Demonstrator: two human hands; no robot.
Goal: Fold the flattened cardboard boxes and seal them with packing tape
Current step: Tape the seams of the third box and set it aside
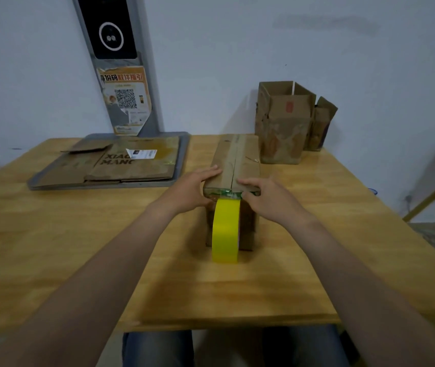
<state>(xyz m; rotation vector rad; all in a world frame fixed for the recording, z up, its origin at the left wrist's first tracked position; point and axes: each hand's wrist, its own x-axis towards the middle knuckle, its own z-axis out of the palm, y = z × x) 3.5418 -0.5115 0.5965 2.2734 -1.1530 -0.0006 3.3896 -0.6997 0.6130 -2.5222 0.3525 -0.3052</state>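
We're pressing the box [237, 154] flaps shut
Yellow tape roll [225, 230] is standing on edge on the bench [91, 247], right against the box's near face. Our left hand [192, 189] and right hand [266, 198] are lying flat, fingers straight, on its top flaps. Further back, flattened boxes [131, 165] are sitting left, an open box [282, 123] right.

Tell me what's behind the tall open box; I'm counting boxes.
A smaller cardboard box stands behind the tall open box, showing on its right side. Its left part is covered; anything else back there is hidden.
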